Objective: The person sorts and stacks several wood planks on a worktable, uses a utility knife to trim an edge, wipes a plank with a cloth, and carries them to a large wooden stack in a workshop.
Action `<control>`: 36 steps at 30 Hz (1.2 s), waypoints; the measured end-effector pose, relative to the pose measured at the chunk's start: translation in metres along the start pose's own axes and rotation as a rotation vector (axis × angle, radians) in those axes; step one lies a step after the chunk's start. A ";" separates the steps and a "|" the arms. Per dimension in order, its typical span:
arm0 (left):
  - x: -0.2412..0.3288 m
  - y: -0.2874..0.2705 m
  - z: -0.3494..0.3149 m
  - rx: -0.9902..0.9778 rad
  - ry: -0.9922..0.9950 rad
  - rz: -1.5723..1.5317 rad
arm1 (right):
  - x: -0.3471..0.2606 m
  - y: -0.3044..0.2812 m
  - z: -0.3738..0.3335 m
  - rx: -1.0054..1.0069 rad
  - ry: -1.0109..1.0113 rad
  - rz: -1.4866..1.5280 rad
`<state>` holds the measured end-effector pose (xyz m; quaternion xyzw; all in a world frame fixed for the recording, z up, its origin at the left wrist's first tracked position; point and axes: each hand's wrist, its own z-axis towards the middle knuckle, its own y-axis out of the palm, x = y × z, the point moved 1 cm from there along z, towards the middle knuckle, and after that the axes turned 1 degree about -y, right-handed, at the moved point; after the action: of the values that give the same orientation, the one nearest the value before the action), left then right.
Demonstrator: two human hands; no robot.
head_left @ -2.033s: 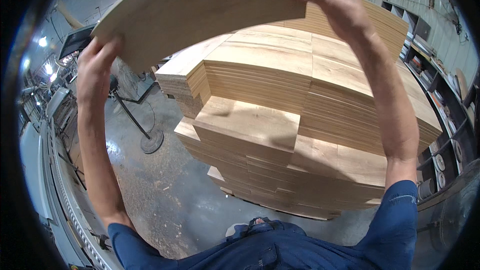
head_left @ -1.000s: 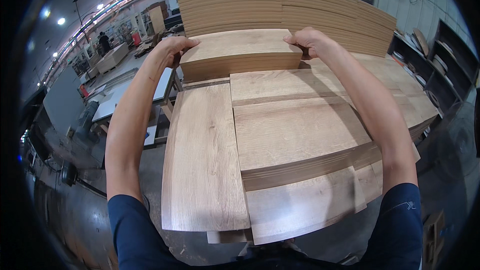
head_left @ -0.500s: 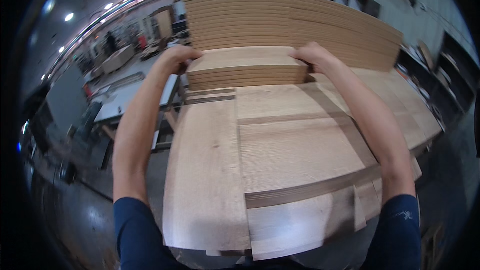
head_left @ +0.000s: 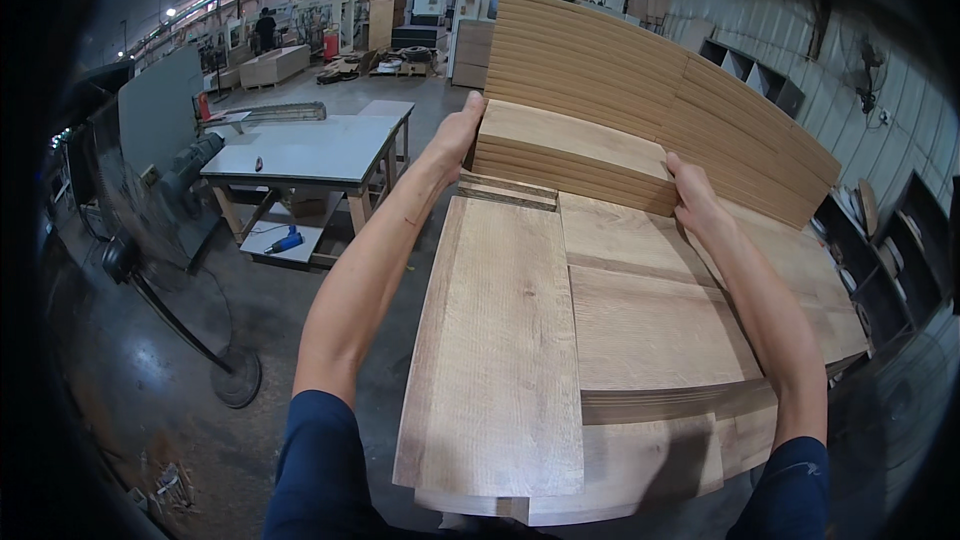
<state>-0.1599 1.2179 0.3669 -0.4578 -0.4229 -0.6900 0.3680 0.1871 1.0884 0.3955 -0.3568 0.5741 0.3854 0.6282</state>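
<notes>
Both arms reach forward to a low stack of narrow wood-grain boards [head_left: 575,132] at the far side of the panels. My left hand [head_left: 461,135] is closed against the stack's left end, thumb up along the edge, with its other fingers mostly hidden. At the right end my right hand [head_left: 694,192] grips the boards, thumb near the top corner. Right behind rises a tall stack of long panels [head_left: 600,65], edges facing me. Nearer to me lie a long light panel [head_left: 490,340] on the left and wider stacked panels [head_left: 660,325] on the right.
To the left stands a work table [head_left: 300,145], with a blue tool [head_left: 285,241] on its lower shelf. A pedestal fan [head_left: 232,375] is on the floor nearby. Dark shelves [head_left: 905,240] line the right side. A person [head_left: 265,30] stands far back.
My view has swung left, so panels and hands appear further right and more of the work table shows. My hands stay at the ends of the board stack, the left thumb now raised.
</notes>
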 end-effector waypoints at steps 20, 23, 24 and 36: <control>-0.011 -0.001 -0.018 -0.046 0.039 -0.199 | 0.011 -0.001 0.017 0.076 0.010 0.014; -0.013 -0.024 0.001 -0.057 0.071 -0.198 | 0.003 0.017 0.008 0.039 -0.006 -0.035; -0.013 -0.023 0.004 -0.024 0.086 -0.148 | 0.003 0.014 0.008 0.042 -0.020 -0.005; -0.029 -0.015 0.023 -0.201 0.089 -0.232 | -0.014 0.030 -0.033 0.205 0.016 -0.131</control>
<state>-0.1570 1.2477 0.3409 -0.4094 -0.3852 -0.7863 0.2566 0.1449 1.0717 0.4067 -0.3307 0.5908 0.2800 0.6806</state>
